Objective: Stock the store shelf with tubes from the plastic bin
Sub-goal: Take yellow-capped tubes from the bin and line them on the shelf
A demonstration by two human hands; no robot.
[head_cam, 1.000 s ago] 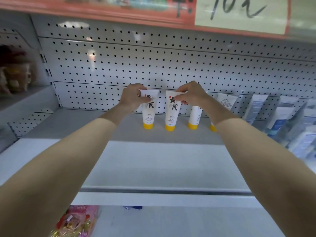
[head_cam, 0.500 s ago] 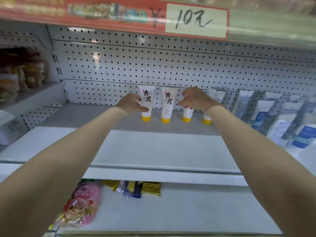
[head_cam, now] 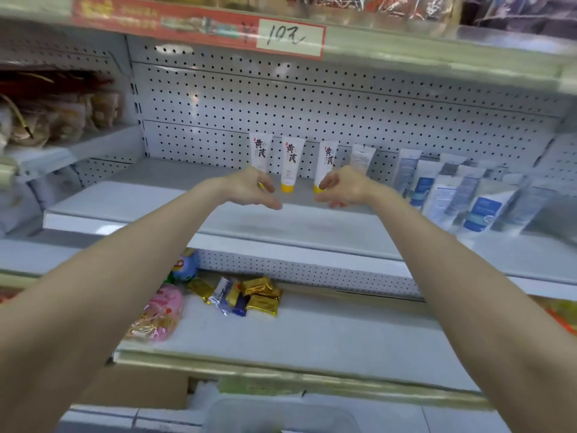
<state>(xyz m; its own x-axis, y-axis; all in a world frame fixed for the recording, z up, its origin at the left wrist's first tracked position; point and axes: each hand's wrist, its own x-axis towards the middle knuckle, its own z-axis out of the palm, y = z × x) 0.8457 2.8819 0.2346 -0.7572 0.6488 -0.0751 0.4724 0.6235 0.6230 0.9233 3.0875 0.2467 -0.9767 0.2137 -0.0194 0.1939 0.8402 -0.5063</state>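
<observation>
**Three yellow-capped tubes upright at the back of the shelf**

We hold our left hand point(head_cam: 249, 190) and right hand point(head_cam: 343, 189) just in front of the shelf point(head_cam: 156, 195), fingers loosely curled and gripping nothing. Three white tubes point(head_cam: 292, 160) stand cap-down against the pegboard point(head_cam: 312, 98) (our left hand hides the foot of the leftmost). Blue-and-white tubes point(head_cam: 437, 189) crowd the shelf's right end. The plastic bin point(head_cam: 281, 414) shows blurred at the bottom edge.
</observation>
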